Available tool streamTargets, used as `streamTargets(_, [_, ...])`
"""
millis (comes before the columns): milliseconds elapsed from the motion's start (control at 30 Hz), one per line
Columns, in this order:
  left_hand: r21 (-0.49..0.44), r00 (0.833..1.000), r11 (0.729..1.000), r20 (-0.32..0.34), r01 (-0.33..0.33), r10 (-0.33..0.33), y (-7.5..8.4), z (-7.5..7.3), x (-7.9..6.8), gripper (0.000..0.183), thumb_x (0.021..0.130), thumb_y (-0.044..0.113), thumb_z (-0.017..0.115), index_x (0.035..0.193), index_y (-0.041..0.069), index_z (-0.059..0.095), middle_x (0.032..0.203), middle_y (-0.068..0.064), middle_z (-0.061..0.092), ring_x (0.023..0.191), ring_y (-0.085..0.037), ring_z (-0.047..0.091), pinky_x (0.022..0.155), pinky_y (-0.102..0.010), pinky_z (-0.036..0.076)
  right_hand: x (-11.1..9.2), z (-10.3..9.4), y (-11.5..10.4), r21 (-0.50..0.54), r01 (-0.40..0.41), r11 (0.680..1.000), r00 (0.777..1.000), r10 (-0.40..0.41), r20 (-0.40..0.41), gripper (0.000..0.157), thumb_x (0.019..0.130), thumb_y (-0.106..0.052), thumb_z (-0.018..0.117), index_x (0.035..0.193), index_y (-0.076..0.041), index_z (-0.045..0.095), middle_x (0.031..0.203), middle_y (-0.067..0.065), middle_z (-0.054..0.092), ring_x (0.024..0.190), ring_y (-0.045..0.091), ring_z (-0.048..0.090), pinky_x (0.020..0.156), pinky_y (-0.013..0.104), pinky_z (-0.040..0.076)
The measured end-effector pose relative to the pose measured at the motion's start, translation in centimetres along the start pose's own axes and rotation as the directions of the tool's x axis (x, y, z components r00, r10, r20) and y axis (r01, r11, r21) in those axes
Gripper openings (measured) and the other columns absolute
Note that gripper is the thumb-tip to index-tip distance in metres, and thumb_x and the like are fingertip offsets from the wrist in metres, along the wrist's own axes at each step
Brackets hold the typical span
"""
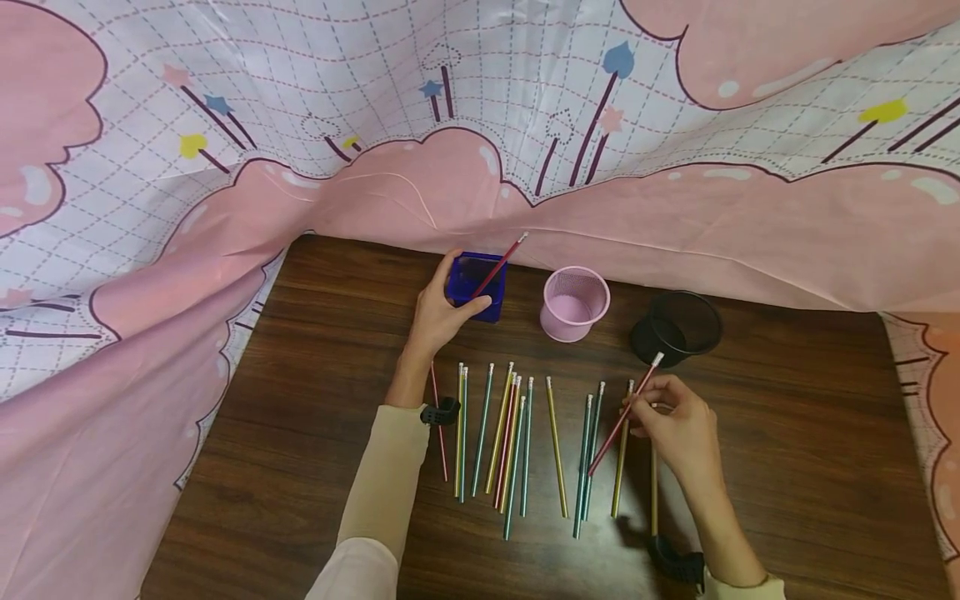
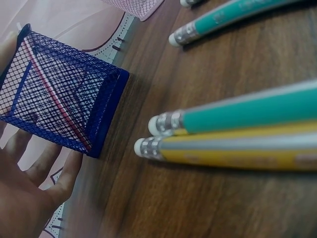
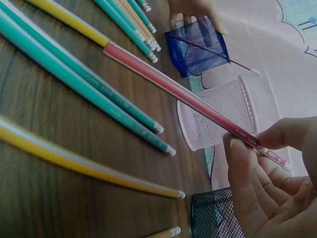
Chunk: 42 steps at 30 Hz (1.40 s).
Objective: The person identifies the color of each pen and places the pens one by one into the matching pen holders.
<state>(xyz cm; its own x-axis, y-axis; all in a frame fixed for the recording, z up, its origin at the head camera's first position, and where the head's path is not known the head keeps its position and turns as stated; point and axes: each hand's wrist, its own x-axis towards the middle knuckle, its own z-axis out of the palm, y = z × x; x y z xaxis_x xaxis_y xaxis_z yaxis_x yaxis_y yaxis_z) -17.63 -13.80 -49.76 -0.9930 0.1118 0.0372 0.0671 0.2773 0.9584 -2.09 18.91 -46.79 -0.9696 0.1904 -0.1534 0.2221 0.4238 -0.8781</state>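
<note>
At the back of the table, my left hand (image 1: 437,318) holds a blue square mesh pencil cup (image 1: 489,312), thumb on the near side and fingers on the far left. A red pencil (image 1: 504,267) leans inside that cup, its white eraser end sticking out above the rim. Between thumb and fingertips my right hand (image 1: 681,425) pinches another red pencil (image 3: 178,91) near its eraser end. This pencil is tilted above the table, over the pencils at the right of the row. In the left wrist view, the fingers lie along the mesh cup (image 2: 59,89).
A pink round mesh cup (image 1: 567,330) stands right of the blue one, and a black round mesh cup (image 1: 643,343) is farther right. Several green, yellow and red pencils (image 1: 557,450) lie in a loose row on the wooden table (image 1: 300,467). A patterned cloth (image 1: 600,242) hangs behind.
</note>
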Motion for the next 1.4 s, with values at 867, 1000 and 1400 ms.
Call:
streamTargets(867, [0.040,1.000,0.999,-0.002,0.017,-0.017,-2.8,0.2,0.8,0.089,0.080,0.042,0.083,0.152,0.043,0.032,0.136,-0.011,0.057,0.111,-0.033,0.062,0.083,-0.048,0.054,3.5,1.9,-4.4,0.378,0.045,0.925,0.998,-0.055,0.016,0.030,0.089,0.003,0.069,0.111,-0.001,0.050,0.085,0.010,0.072,0.072,0.017,0.074,0.056,0.039,0.058])
streamTargets(1000, [0.050,1.000,0.999,-0.007,0.019,-0.019,-2.7,0.1,0.6,0.089,0.079,0.043,0.083,0.152,0.044,0.032,0.135,-0.009,0.058,0.109,-0.029,0.062,0.082,-0.045,0.054,3.9,2.2,-4.7,0.448,0.052,0.893,0.998,-0.066,0.017,0.028,0.089,0.006,0.068,0.110,0.002,0.049,0.085,0.012,0.071,0.072,0.019,0.074,0.057,0.040,0.058])
streamTargets(1400, [0.024,1.000,1.000,-0.010,0.012,-0.011,-2.7,0.2,0.7,0.088,0.079,0.041,0.084,0.151,0.045,0.033,0.136,-0.011,0.058,0.110,-0.031,0.062,0.084,-0.049,0.053,5.5,2.9,-6.8,0.522,0.064,0.851,0.998,-0.063,-0.019,0.028,0.087,0.009,0.068,0.107,0.000,0.051,0.084,0.012,0.068,0.067,0.019,0.073,0.055,0.039,0.058])
